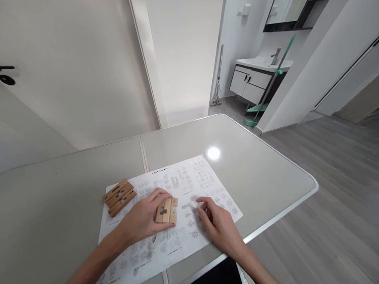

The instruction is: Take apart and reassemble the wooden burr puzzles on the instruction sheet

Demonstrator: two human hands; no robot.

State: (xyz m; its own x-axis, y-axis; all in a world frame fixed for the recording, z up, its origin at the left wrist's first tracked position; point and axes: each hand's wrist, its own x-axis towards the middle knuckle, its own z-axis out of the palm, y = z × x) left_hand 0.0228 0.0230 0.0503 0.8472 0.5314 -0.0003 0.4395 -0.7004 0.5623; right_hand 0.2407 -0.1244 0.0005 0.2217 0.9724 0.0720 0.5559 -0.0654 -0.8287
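A printed instruction sheet [187, 180] lies flat on a pale grey table [264, 171]. My left hand [145, 218] is closed round a small bundle of notched wooden blocks [167, 210], held side by side on the sheet. My right hand [215, 219] rests on the paper just to the right of that bundle, fingers spread and pointing left, holding nothing. A second group of notched wooden blocks [119, 197] lies at the sheet's left edge, apart from both hands.
The table's right edge [301, 198] drops to a grey wood floor. Beyond the table a doorway opens onto a bathroom with a sink cabinet [256, 80], a mop [216, 75] and a green broom with dustpan [265, 95]. A white wall stands to the left.
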